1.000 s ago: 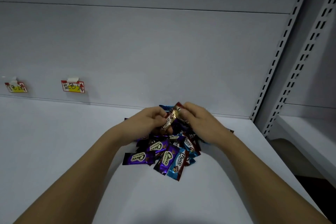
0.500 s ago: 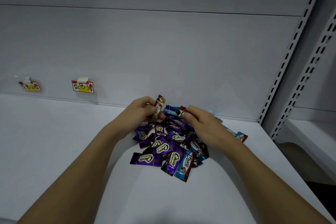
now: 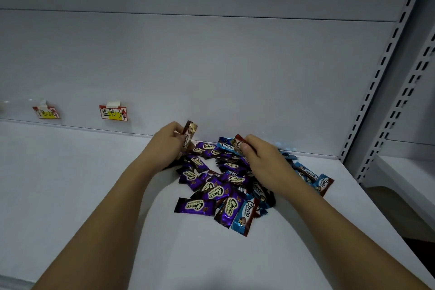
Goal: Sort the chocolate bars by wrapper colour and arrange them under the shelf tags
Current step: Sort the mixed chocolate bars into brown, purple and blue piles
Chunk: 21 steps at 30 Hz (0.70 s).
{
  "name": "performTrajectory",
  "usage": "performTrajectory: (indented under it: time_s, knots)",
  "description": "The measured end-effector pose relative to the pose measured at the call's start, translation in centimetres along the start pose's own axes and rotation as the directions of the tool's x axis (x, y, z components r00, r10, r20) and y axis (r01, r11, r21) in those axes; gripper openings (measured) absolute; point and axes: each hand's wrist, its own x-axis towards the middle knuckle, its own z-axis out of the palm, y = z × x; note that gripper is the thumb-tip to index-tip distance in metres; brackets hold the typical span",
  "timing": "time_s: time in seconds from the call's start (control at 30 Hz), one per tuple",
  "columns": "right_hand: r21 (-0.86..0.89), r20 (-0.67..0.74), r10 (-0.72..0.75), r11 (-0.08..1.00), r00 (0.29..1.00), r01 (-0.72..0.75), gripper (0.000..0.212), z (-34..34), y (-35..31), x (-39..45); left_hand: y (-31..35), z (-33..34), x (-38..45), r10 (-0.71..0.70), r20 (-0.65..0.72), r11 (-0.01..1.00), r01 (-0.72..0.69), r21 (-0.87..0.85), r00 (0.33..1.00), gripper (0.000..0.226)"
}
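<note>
Left hand [image 3: 164,146] pinches a brown-and-gold Choco bar [image 3: 189,135] upright, lifted just left of the pile of chocolate bars [image 3: 221,186], while the right hand [image 3: 263,162] grips a red-wrapped bar [image 3: 239,143] at the pile's back edge, its forearm covering the pile's right part. Purple and blue bars lie jumbled on the white shelf [image 3: 70,183]. Left of the pile, two handwritten tags hang on the back panel: the nearer tag [image 3: 113,113] and a farther tag [image 3: 46,112].

My left hand [image 3: 168,146] pinches a brown bar [image 3: 189,135] upright just left of the pile of chocolate bars [image 3: 221,186]. Right hand [image 3: 261,160] grips a red bar [image 3: 239,146] over the pile's back edge. Two shelf tags [image 3: 113,113] sit well left of it.
</note>
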Motion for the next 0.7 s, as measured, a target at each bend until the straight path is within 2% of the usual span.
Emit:
performTrajectory:
  time_s: [0.13,0.2,0.33,0.47,0.57,0.7]
  knots:
    - [0.016,0.065,-0.029,0.999,0.997,0.028,0.027,1.1,-1.7,1.8,-1.1,-0.3,0.6,-0.04,-0.004,0.967,0.04,0.253,0.999,0.014]
    - [0.0,0.144,-0.04,0.999,0.989,0.04,0.026,1.9,-2.8,2.9,-1.5,-0.8,0.8,-0.056,-0.051,0.958,0.068,0.278,0.997,0.012]
    - [0.0,0.315,-0.083,0.996,0.945,0.088,0.02,4.2,-4.6,4.3,-2.3,-2.0,1.1,-0.095,-0.161,0.967,0.13,0.219,0.982,0.009]
    - [-0.072,0.424,-0.07,0.991,0.903,0.11,0.02,5.2,-5.0,5.0,-2.3,-2.7,1.1,-0.089,-0.174,0.995,0.097,0.035,0.981,0.013]
    - [-0.074,0.339,-0.004,0.997,0.941,0.031,0.024,4.1,-4.7,5.9,-1.7,-2.6,1.1,-0.04,-0.138,0.996,0.028,-0.086,0.99,0.014]
    - [0.01,0.099,0.04,0.999,0.994,-0.042,0.028,3.0,-4.2,6.9,-1.8,-1.3,1.2,0.01,-0.026,0.994,-0.007,0.106,1.0,0.01]
